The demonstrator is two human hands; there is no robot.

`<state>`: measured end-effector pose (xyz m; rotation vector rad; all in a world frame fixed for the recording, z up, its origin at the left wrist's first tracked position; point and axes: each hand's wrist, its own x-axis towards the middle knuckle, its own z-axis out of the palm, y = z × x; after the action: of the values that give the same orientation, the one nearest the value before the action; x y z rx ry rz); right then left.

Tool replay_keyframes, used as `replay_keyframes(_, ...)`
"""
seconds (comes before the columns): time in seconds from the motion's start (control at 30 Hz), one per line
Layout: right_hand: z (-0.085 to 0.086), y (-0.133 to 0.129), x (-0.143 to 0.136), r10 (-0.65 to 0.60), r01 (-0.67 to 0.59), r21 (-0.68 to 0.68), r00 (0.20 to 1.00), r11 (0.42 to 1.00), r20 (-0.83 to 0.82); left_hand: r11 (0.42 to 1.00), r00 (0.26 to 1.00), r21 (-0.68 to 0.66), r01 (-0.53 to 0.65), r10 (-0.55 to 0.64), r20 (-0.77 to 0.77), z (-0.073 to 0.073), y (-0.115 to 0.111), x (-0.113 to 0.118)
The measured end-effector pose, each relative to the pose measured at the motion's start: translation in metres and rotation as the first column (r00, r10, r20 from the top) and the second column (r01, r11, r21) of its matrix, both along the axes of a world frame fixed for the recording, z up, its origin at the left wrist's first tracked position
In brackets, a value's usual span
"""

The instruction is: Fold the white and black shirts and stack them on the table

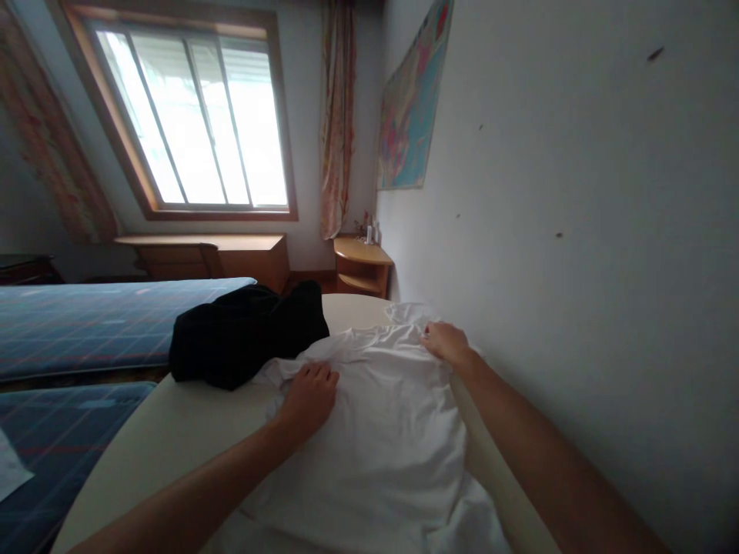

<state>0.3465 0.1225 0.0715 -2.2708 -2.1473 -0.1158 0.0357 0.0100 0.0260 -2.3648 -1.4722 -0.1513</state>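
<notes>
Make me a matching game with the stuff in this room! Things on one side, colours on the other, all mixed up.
Things:
1. shirt under both hands
2. clothing heap beside it
3. bedspread
4. corner shelf

Colours:
A. blue plaid
B. light wood
C. white
D. black

Pairs: 1-C, 2-D, 3-A, 4-B

The left hand lies flat on the shirt; the right hand pinches its far edge.

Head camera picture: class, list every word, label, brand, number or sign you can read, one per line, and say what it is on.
None can be read.
Wall map: any print is too small and blurred to read.
Small bottles on the corner shelf: labels too small to read.
White garment under the left hand and right hand: no print shows.
Black garment: no print shows.
</notes>
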Motion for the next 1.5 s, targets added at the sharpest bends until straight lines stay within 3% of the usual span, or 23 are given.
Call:
replay_keyframes(0.1, -0.005, -0.008, 0.007, -0.007, 0.007, -0.003, 1.0, 1.0, 0.004, 0.998, 0.999, 0.051, -0.027, 0.026, 0.033, -0.004, -0.011, -0.013)
replay_keyframes(0.23, -0.01, -0.016, 0.009, -0.012, 0.012, -0.005, 1.0, 1.0, 0.002, 0.981, 0.996, 0.182, -0.075, 0.065, 0.06, 0.003, 0.003, -0.036)
replay_keyframes(0.37, -0.015, -0.018, 0.004, 0.001, -0.001, 0.001, 1.0, 1.0, 0.0, 0.959, 0.954, 0.151, -0.238, 0.202, 0.219, 0.029, 0.036, -0.054)
replay_keyframes(0.47, -0.018, -0.017, -0.001, 0.017, -0.017, 0.013, 1.0, 1.0, 0.005, 0.921, 0.863, 0.055, -0.386, 0.34, 0.375, 0.054, 0.059, -0.064)
replay_keyframes(0.57, -0.021, -0.015, -0.004, 0.027, -0.027, 0.021, 1.0, 0.999, 0.01, 0.924, 0.898, 0.082, -0.373, 0.337, 0.283, 0.071, 0.076, -0.073)
replay_keyframes(0.67, -0.025, -0.012, -0.004, 0.023, -0.023, 0.023, 1.0, 0.999, 0.013, 0.942, 0.933, 0.03, -0.335, 0.328, 0.148, 0.077, 0.089, -0.08)
replay_keyframes(0.87, -0.026, -0.009, -0.004, 0.018, -0.019, 0.012, 1.0, 1.0, 0.015, 0.922, 0.906, -0.084, -0.377, 0.386, 0.173, 0.09, 0.116, -0.093)
replay_keyframes(1.0, -0.024, -0.009, -0.004, 0.016, -0.016, 0.004, 1.0, 1.0, 0.015, 0.883, 0.834, -0.061, -0.465, 0.46, 0.304, 0.116, 0.134, -0.11)
replay_keyframes(1.1, -0.024, -0.009, -0.004, 0.016, -0.016, 0.004, 1.0, 1.0, 0.016, 0.822, 0.701, 0.003, -0.569, 0.484, 0.523, 0.129, 0.142, -0.128)
replay_keyframes(1.17, -0.024, -0.009, -0.004, 0.014, -0.014, 0.006, 1.0, 1.0, 0.014, 0.766, 0.628, 0.058, -0.64, 0.478, 0.614, 0.129, 0.143, -0.139)
replay_keyframes(1.23, -0.025, -0.009, -0.004, 0.009, -0.009, 0.01, 1.0, 1.0, 0.011, 0.743, 0.635, 0.091, -0.663, 0.493, 0.594, 0.12, 0.141, -0.146)
replay_keyframes(1.37, -0.026, -0.007, -0.004, 0.006, -0.006, 0.02, 1.0, 1.0, 0.003, 0.825, 0.748, 0.021, -0.565, 0.502, 0.434, 0.1, 0.137, -0.144)
replay_keyframes(1.5, -0.028, -0.004, -0.003, 0.0, 0.0, 0.036, 1.0, 0.999, -0.006, 0.882, 0.898, 0.256, -0.396, 0.314, 0.307, 0.092, 0.13, -0.118)
